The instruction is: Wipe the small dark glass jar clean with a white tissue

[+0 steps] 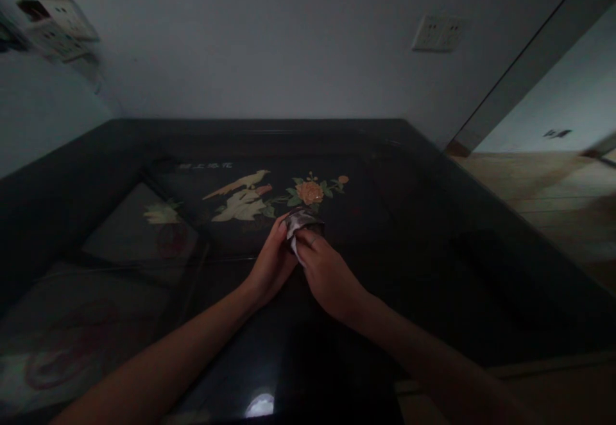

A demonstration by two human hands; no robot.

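Both my hands meet at the middle of the dark tabletop (375,296). My left hand (273,251) is closed around the left side of a small dark, shiny object (304,213); its exact kind cannot be made out in the dim light. My right hand (325,271), with a ring on one finger, presses a crumpled whitish cloth or tissue (294,239) against that object. My right fingertips are partly hidden in the folds. Just beyond the hands, an orange flower picture (309,192) and a pale bird picture (240,184) decorate the surface.
A pale wall (264,46) rises behind the table, with a double socket (439,33) at right and more sockets (62,27) at left. A dark oblong shape (505,277) lies on the table's right side. Wooden floor (529,187) shows beyond the right edge.
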